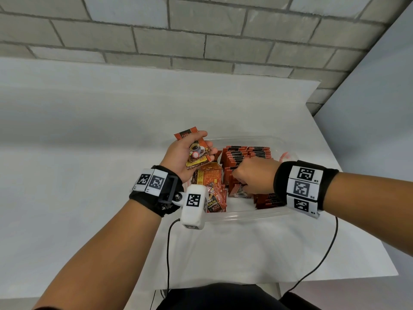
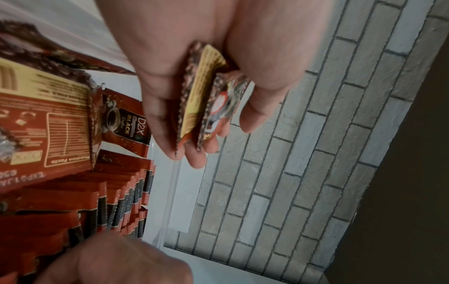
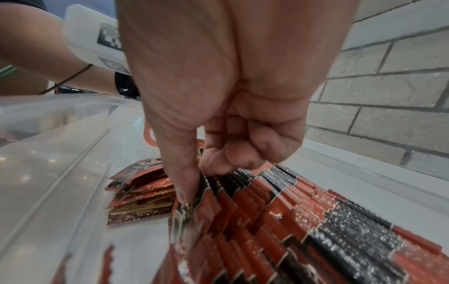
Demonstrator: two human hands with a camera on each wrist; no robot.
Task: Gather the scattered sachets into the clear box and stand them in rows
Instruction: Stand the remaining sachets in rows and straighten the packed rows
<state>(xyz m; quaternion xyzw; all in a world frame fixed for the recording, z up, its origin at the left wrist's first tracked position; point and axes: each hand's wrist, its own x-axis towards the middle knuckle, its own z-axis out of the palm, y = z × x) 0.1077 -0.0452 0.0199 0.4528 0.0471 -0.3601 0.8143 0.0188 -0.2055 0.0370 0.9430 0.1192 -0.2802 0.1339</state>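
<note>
A clear box point(image 1: 250, 214) on the white table holds red-and-black coffee sachets. Rows of standing sachets point(image 1: 243, 154) point(image 3: 328, 217) fill its far right part. Loose sachets point(image 1: 209, 175) point(image 2: 48, 119) lie flat on its left side. My left hand point(image 1: 190, 153) point(image 2: 194, 119) hovers over the box's left end and grips two sachets point(image 1: 196, 151) point(image 2: 206, 96). My right hand point(image 1: 248, 175) point(image 3: 199, 184) is down in the box, thumb and fingers pinching the top edge of one sachet point(image 3: 192, 215) at the front of a standing row.
A short flat stack of sachets point(image 3: 143, 199) lies by the box's near wall point(image 3: 55, 173). A grey brick wall point(image 1: 201, 30) stands behind the table point(image 1: 67, 130). Black cables point(image 1: 167, 253) trail off both wrists over the front edge.
</note>
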